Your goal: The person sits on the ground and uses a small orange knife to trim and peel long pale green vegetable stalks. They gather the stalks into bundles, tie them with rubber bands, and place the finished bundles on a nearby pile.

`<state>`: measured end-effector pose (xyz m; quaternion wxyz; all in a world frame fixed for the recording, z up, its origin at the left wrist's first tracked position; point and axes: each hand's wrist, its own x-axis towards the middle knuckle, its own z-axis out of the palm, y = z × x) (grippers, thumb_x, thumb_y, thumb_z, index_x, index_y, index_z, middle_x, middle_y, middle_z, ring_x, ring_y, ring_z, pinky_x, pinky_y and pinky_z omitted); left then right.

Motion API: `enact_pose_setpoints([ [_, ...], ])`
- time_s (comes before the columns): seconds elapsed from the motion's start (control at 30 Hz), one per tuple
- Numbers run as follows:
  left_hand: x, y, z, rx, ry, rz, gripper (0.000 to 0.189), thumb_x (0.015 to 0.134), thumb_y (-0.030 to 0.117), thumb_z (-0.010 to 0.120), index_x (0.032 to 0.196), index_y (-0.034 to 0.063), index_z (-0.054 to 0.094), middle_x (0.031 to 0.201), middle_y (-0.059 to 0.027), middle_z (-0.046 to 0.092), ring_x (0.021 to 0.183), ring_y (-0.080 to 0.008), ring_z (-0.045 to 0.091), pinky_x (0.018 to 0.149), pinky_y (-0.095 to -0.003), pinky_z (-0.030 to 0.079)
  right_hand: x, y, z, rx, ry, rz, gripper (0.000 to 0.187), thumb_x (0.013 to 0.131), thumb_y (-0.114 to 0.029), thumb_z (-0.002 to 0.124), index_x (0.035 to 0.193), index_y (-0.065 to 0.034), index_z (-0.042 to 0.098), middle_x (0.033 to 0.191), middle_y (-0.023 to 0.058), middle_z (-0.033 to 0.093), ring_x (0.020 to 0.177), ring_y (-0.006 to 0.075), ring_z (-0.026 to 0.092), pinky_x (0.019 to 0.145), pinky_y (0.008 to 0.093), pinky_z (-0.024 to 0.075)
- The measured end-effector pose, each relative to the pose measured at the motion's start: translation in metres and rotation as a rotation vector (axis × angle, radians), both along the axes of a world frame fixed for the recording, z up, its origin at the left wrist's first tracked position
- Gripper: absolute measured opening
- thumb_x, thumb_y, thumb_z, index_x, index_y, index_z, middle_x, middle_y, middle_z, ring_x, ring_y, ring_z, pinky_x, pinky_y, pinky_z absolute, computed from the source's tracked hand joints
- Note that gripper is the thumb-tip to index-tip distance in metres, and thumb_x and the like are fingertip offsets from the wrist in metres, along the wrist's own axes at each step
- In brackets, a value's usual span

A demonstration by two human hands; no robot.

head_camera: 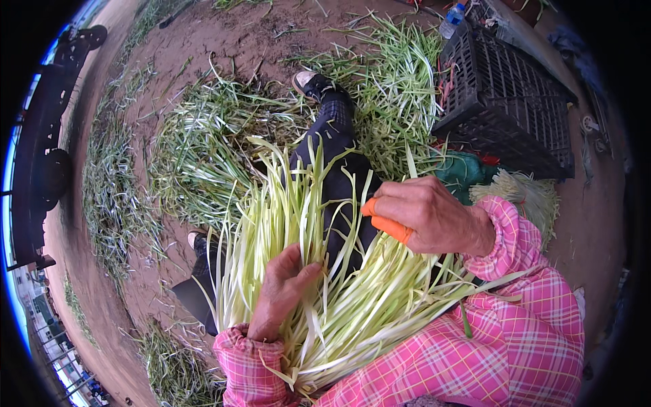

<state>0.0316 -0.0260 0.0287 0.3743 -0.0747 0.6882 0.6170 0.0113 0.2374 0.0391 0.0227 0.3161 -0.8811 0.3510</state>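
Observation:
Long, flat, pale yellow-green leaves, which look like blanched garlic chives [356,310], lie in a thick heap across my lap. My left hand [287,287] is in the heap, its thumb and fingers closed around some upright leaves [305,213]. Above the right part of the heap is my right hand [427,213], its fingers curled in. An orange covering [389,226] shows at those fingers, and whether they grip anything is hidden. One dark trouser leg [330,137] stretches forward beneath the leaves.
A black plastic crate [508,102] stands at the upper right, with a water bottle [451,21] beside its far corner. A tied bundle of pale stems [524,196] lies near a green sack [460,173]. Discarded leaves [203,147] litter the dirt ground. A dark vehicle [43,147] is at far left.

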Motion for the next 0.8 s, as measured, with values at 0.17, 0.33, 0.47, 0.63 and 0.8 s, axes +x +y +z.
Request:
enact_pose_setpoints([
  [0.17, 0.001, 0.001, 0.000, -0.020, 0.014, 0.000, 0.021, 0.087, 0.002, 0.059, 0.107, -0.0011, 0.057, 0.092, -0.0022, 0.064, 0.079, -0.0080, 0.058, 0.072, -0.0229, 0.048, -0.027, -0.015, -0.033, 0.284, 0.019, -0.022, 0.030, 0.070, 0.003, 0.062, 0.100, -0.0005, 0.063, 0.103, 0.0135, 0.060, 0.072, 0.0285, 0.065, 0.060, 0.0359, 0.0522],
  [0.33, 0.000, 0.005, -0.001, -0.092, 0.006, -0.030, 0.022, 0.087, 0.002, 0.058, 0.109, -0.0003, 0.056, 0.091, -0.0011, 0.063, 0.078, -0.0072, 0.056, 0.070, -0.0221, 0.047, -0.025, -0.011, -0.067, 0.188, 0.061, -0.078, 0.014, 0.072, 0.002, 0.059, 0.083, -0.0018, 0.053, 0.085, 0.0127, 0.058, 0.069, 0.0315, 0.061, 0.058, 0.0399, 0.0480],
  [0.47, 0.001, 0.007, 0.000, -0.093, 0.032, -0.021, 0.016, 0.087, 0.003, 0.059, 0.103, 0.0000, 0.056, 0.077, 0.0005, 0.058, 0.066, -0.0054, 0.051, 0.057, -0.0210, 0.042, -0.041, -0.008, -0.076, 0.047, -0.092, -0.247, 0.002, 0.081, -0.006, 0.054, 0.081, -0.0035, 0.052, 0.073, 0.0137, 0.058, 0.064, 0.0328, 0.061, 0.055, 0.0420, 0.0466],
  [0.63, 0.003, 0.005, -0.002, -0.102, 0.048, -0.064, 0.022, 0.085, 0.009, 0.059, 0.104, -0.0006, 0.058, 0.080, -0.0021, 0.060, 0.064, -0.0083, 0.053, 0.054, -0.0225, 0.041, -0.061, 0.010, -0.053, -0.234, -0.057, -0.696, 0.007, 0.088, -0.005, 0.054, 0.090, -0.0020, 0.060, 0.067, 0.0081, 0.061, 0.059, 0.0169, 0.059, 0.053, 0.0335, 0.0450],
  [0.8, 0.002, 0.006, -0.008, -0.109, 0.074, -0.081, 0.022, 0.086, 0.007, 0.057, 0.106, -0.0012, 0.057, 0.085, -0.0023, 0.062, 0.069, -0.0082, 0.055, 0.058, -0.0227, 0.044, -0.031, -0.019, -0.045, 0.037, -0.090, -0.098, 0.013, 0.080, -0.011, 0.065, 0.090, -0.0033, 0.061, 0.074, 0.0098, 0.053, 0.063, 0.0268, 0.058, 0.055, 0.0365, 0.0455],
])
